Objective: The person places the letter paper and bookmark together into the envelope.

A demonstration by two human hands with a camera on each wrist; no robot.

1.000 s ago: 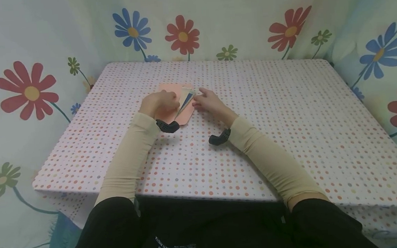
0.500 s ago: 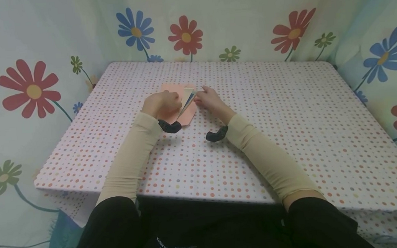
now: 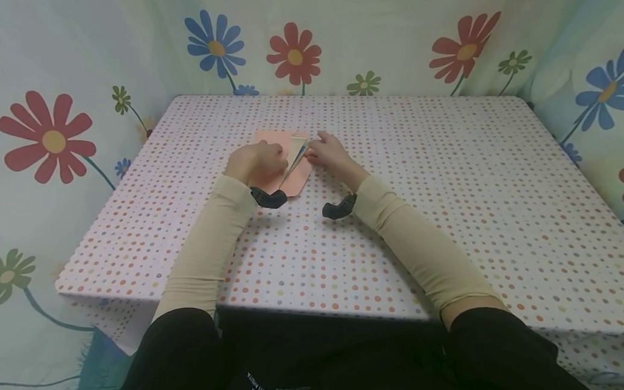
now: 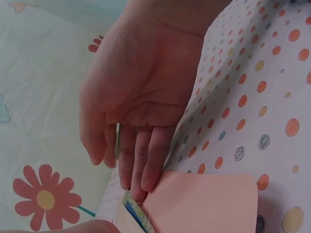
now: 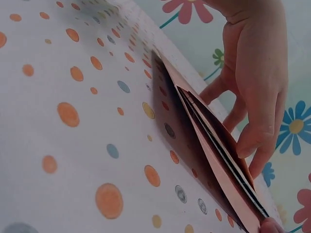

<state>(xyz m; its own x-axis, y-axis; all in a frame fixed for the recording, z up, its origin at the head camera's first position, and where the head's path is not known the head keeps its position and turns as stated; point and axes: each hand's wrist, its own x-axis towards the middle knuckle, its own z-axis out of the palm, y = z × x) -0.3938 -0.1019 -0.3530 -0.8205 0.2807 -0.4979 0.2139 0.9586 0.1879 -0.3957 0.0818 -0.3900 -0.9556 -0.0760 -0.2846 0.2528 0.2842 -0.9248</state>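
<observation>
A pink, rounded-corner paper folder [image 3: 298, 181] stands partly open over the far-left middle of the table. Cream and blue sheets [image 3: 293, 160] show between its layers. My left hand [image 3: 257, 159] holds the folder's left side; in the right wrist view the left thumb [image 5: 250, 141] lies at the edge of the opening, above dark and pale layers. My right hand [image 3: 332, 154] is at the other side, its fingertips touching the far corner of the sheets. In the left wrist view the right hand [image 4: 146, 97] has several fingers extended down to the sheets' edge, thumb apart.
A white tablecloth [image 3: 427, 211] with coloured dots covers the table. Flower-printed curtains [image 3: 387, 26] hang behind it and on both sides. A small black camera mount juts inward from the left wrist [image 3: 269, 198] and another from the right wrist [image 3: 339, 207].
The blue strip between the folder's layers looks narrower than before. My right hand has shifted slightly, with its fingers still at the sheets' edge. The left hand keeps its hold.
</observation>
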